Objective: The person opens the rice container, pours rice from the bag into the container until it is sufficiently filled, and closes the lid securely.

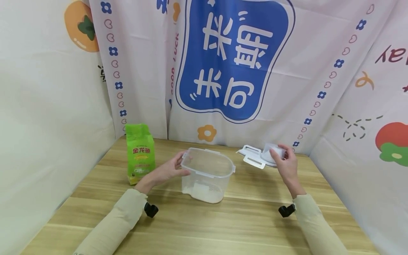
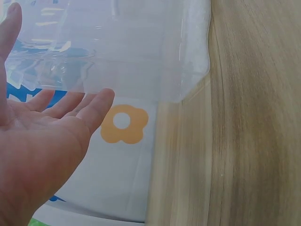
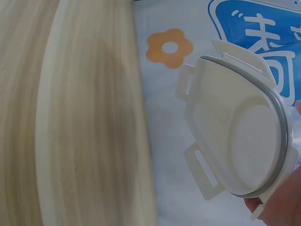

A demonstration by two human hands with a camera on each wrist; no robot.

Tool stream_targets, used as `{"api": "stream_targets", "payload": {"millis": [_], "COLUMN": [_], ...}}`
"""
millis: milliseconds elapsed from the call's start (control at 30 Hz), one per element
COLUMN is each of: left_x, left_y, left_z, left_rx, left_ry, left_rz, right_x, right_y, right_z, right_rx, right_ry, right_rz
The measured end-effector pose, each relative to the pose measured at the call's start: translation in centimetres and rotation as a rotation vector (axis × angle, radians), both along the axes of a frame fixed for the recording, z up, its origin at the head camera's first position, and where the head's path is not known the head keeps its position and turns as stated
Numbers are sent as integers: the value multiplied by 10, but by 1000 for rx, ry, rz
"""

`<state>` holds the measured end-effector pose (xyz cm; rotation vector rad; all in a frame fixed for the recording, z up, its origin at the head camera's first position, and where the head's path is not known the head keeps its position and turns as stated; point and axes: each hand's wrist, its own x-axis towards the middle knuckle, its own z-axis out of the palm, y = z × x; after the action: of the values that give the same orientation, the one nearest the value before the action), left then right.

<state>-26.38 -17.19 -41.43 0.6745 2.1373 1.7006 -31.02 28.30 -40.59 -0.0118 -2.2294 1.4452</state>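
Note:
A clear plastic storage container point(image 1: 207, 177) stands upright with its top uncovered and a whitish layer at its base. My left hand point(image 1: 170, 168) is at its left side, thumb in front and fingers behind; in the left wrist view the fingers point(image 2: 96, 110) are loosely extended by the clear wall. My right hand point(image 1: 287, 164) grips a clear cup-like part point(image 1: 272, 151) on top of the white lid point(image 1: 253, 156). The right wrist view shows the lid's underside point(image 3: 225, 122), its grey seal and side flaps, tilted; most of that hand is out of frame.
A green printed bag point(image 1: 141, 156) stands on the wooden table point(image 1: 204, 226), left of the container and beyond my left forearm. Printed cloth point(image 1: 146, 71) hangs behind the table and along both sides.

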Motion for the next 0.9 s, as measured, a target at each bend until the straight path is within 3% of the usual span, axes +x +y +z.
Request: {"api": "stream_targets", "payload": {"millis": [700, 900], "left_x": [2, 1], "left_y": [0, 1], "left_z": [-1, -1], "left_rx": [17, 14], "left_ry": [-24, -17], "left_rz": [-2, -3], "right_x": [-4, -7], "right_y": [36, 56], "right_z": [-22, -19], "right_rx": [203, 305], "right_ry": [-109, -183], "right_rz": [-16, 61]}}
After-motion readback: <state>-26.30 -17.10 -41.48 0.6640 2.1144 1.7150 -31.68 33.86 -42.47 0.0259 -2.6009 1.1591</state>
